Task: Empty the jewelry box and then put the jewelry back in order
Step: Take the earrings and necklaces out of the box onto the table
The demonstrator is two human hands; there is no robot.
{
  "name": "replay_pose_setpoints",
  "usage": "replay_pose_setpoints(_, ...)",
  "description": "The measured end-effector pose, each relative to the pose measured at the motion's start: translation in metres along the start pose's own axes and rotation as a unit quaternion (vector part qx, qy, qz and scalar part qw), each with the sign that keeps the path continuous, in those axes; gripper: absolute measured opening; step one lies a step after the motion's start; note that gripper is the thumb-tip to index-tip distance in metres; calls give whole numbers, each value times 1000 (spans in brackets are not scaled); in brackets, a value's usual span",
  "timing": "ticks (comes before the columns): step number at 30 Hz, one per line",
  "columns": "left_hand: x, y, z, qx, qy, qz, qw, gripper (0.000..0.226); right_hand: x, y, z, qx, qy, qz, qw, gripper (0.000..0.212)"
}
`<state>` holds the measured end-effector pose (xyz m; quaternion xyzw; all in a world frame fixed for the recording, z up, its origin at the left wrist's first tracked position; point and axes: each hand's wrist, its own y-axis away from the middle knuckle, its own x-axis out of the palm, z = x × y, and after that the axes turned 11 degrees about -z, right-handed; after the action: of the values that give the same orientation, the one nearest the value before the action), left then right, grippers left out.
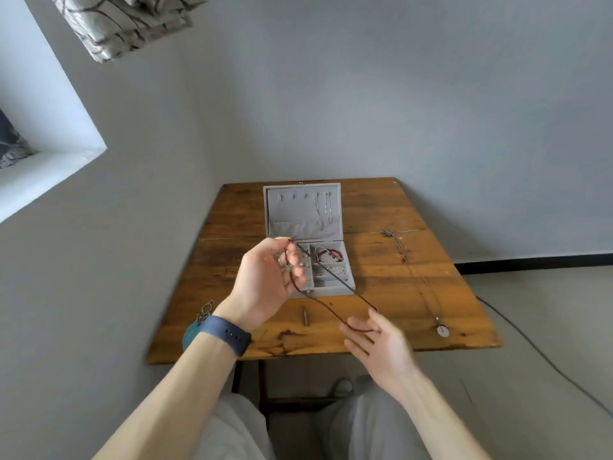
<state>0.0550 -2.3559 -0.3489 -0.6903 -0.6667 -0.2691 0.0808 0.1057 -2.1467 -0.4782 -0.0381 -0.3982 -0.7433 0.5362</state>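
The left hand point(265, 280) is raised in front of the box, its fingertips pinched on a string of dark red beads point(366, 301). The right hand point(378, 346) is held lower with fingers spread and relaxed, and the far loop of the string is draped across them. The string is thus stretched between both hands, probably so that it is not tangled before being set down.

The wooden table point(381, 260) is used as the sorting surface. The grey jewelry box point(298, 210) is stood open toward its far side, with the lid upright so that thin chains point(320, 207) can be hung from its hooks. Red bracelets point(328, 255) are seen in a tray compartment (the box is judged not yet emptied). A pendant necklace point(424, 283) is laid out long on the right, well apart from the box. A small metal piece point(305, 316) is seen on the wood just in front of the box.
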Motion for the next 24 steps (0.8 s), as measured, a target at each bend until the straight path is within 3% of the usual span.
replay_pose_setpoints(2,-13,-1,7,-19,35,-31,999,17,-3,5,-7,-2,-17,-4,1000,18)
replay_pose_setpoints(5,-31,-2,17,-38,61,-68,995,15,-13,8,-15,-25,17,-10,1000,43)
replay_pose_setpoints(10,-50,-2,36,-63,82,-103,989,11,-24,13,-22,-58,120,-28,991,43)
replay_pose_setpoints(13,-58,-2,40,-94,86,-68,989,12,-30,15,-23,-74,173,-24,982,41)
replay_pose_setpoints(18,-65,-1,31,-120,-29,-10,992,27,-48,27,-17,-87,292,28,952,25)
replay_pose_setpoints(21,-67,-4,22,-87,-19,-34,995,15,-64,35,-18,-89,340,30,936,44)
replay_pose_setpoints(24,-73,-12,13,-72,-12,-56,996,15,-79,40,-21,-82,361,12,929,44)
